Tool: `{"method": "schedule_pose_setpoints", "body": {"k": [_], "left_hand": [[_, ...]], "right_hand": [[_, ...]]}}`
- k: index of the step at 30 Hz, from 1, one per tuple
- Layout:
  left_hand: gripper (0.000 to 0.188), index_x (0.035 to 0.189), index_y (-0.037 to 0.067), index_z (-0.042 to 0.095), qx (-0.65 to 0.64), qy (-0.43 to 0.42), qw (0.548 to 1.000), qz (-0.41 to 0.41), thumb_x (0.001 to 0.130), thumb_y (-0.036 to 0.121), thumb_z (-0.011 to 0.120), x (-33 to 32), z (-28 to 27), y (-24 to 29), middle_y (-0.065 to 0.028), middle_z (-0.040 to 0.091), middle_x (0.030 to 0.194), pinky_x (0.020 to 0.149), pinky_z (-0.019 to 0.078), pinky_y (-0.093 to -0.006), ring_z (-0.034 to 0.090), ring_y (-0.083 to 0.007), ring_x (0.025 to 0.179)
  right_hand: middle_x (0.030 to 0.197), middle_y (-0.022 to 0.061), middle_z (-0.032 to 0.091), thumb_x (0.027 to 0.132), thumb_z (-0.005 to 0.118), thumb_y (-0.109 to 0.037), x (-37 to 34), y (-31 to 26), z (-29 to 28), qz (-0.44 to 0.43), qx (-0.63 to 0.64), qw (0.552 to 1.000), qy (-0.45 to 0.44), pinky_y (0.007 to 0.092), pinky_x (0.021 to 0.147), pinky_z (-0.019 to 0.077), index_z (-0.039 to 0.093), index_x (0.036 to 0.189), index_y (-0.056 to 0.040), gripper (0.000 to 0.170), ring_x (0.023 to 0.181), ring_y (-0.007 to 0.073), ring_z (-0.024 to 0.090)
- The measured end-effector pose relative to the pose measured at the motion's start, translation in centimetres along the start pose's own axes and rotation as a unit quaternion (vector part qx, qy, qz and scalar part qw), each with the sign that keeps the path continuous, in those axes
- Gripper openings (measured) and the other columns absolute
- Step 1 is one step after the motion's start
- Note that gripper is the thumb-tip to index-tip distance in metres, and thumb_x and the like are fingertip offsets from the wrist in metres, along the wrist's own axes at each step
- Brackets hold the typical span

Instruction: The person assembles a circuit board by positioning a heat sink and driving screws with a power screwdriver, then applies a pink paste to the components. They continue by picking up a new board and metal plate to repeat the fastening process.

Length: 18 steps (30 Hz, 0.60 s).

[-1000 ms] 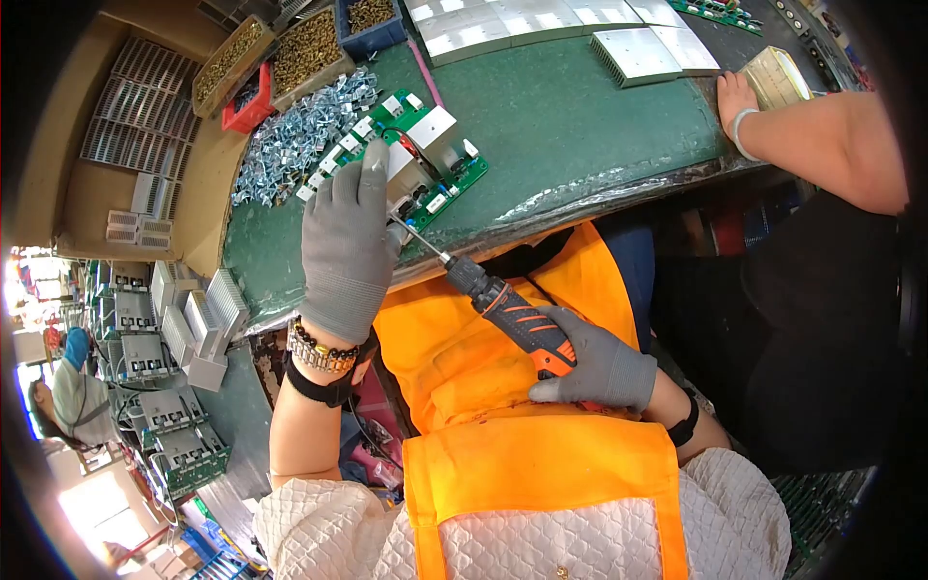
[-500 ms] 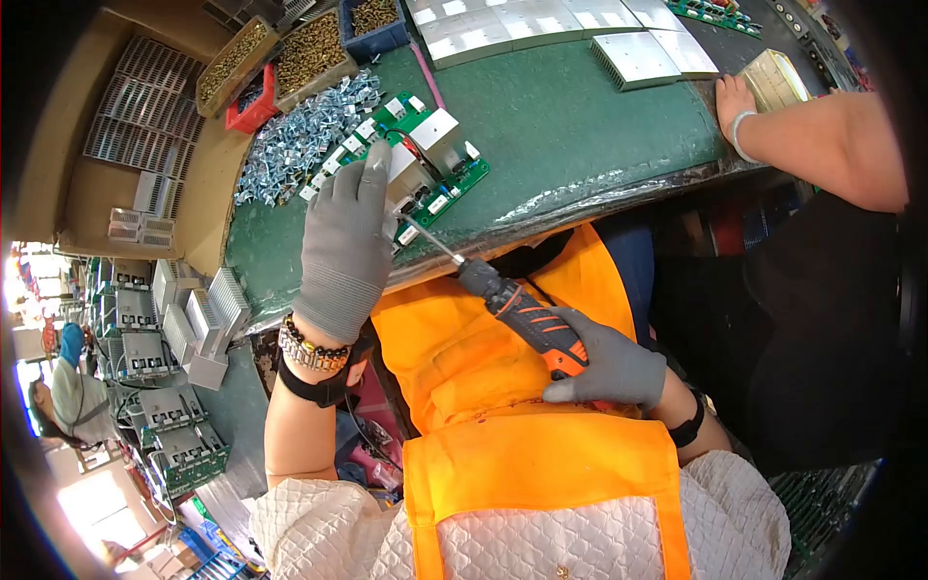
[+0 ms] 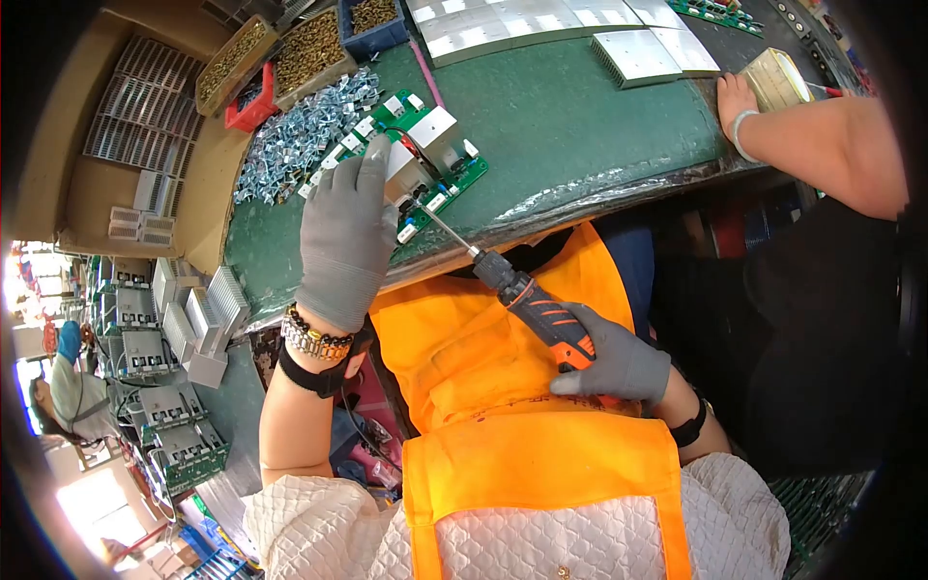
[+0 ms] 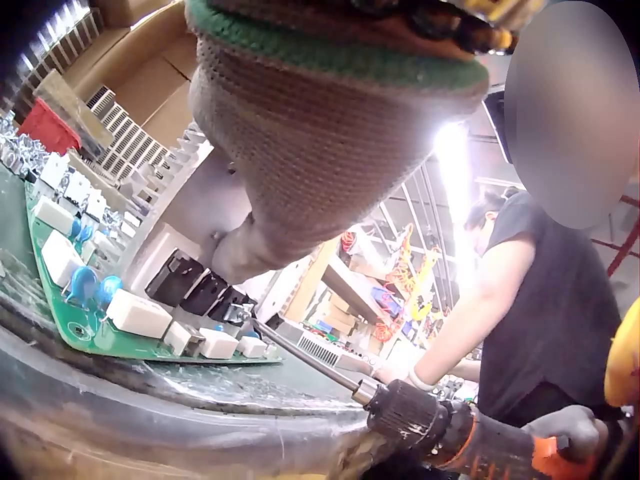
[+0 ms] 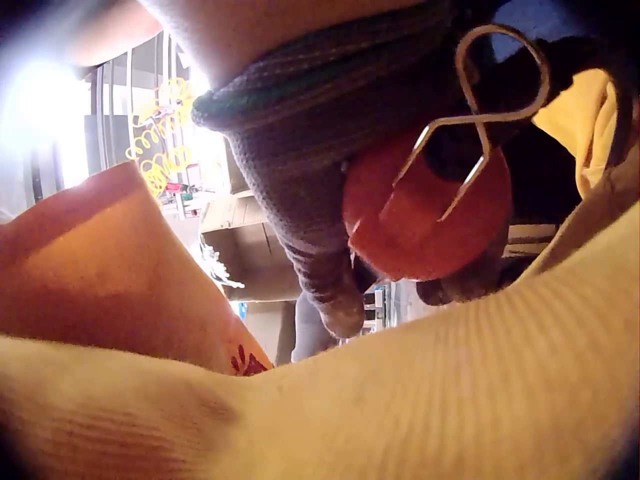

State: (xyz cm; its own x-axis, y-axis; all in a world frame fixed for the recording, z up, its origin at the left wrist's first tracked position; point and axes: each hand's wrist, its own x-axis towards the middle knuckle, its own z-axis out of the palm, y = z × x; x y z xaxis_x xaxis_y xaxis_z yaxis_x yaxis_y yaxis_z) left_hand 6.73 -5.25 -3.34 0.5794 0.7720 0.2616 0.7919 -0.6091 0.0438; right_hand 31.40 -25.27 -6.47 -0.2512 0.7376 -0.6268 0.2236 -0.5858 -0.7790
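A green circuit board (image 3: 471,178) with silver heat sinks (image 3: 434,127) lies near the bench's front edge. My gloved left hand (image 3: 343,232) grips the nearer heat sink from above; in the left wrist view its thumb lies by a row of black components (image 4: 182,280). My gloved right hand (image 3: 623,362) holds a black-and-orange electric screwdriver (image 3: 546,317) slanting up to the left. Its long bit (image 4: 310,360) reaches the black components at the heat sink's foot. In the right wrist view a wire hook (image 5: 545,85) shows at the screwdriver's red end (image 5: 430,220).
Beyond the board lies a pile of metal clips (image 3: 300,145), with a red bin (image 3: 253,104) and trays of brass screws (image 3: 311,58) behind. A cardboard box (image 3: 208,184) stands left. Heat sinks (image 3: 633,56) line the back. Another person's arm (image 3: 822,145) rests at right.
The screwdriver has shifted to the right and slightly toward me, its bit tip moving right along the components. The left hand stays at the heat sink with only slight movement.
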Motion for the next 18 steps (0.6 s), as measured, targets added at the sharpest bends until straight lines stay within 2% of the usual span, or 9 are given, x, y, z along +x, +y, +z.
{"method": "schedule_pose_setpoints", "body": {"k": [9,14,18], "left_hand": [[0.072,0.141,0.009,0.046,0.017,-0.007,1.000,-0.011,0.075,0.005,0.073,0.06,-0.02,0.14,-0.0164,0.059,0.116,0.090,0.0495,-0.0422,0.059,-0.0341,0.104],[0.086,0.143,0.007,0.040,0.016,-0.045,0.999,-0.024,0.068,0.016,0.081,0.24,-0.60,0.63,-0.0149,0.059,0.118,0.092,0.0474,-0.0433,0.057,-0.0335,0.108],[0.088,0.143,0.006,0.041,0.050,-0.049,0.997,-0.042,0.066,0.020,0.083,0.23,0.18,0.91,-0.0137,0.059,0.116,0.091,0.0475,-0.0430,0.057,-0.0321,0.107]], "right_hand": [[0.109,0.0117,0.060,0.067,0.087,-0.036,0.26,0.75,0.22,-0.028,-0.002,0.999,0.015,0.0287,0.085,0.0505,0.040,0.141,-0.0007,0.095,0.094,0.0171,0.060],[0.109,0.0127,0.061,0.067,0.087,-0.034,0.12,0.62,0.21,-0.027,0.011,0.999,0.021,0.0295,0.086,0.0507,0.040,0.142,-0.0026,0.094,0.094,0.0183,0.062],[0.111,0.0135,0.062,0.066,0.087,-0.037,0.45,0.58,0.32,-0.030,-0.027,0.999,0.031,0.0301,0.088,0.0505,0.039,0.142,-0.0024,0.096,0.097,0.0202,0.062]]}}
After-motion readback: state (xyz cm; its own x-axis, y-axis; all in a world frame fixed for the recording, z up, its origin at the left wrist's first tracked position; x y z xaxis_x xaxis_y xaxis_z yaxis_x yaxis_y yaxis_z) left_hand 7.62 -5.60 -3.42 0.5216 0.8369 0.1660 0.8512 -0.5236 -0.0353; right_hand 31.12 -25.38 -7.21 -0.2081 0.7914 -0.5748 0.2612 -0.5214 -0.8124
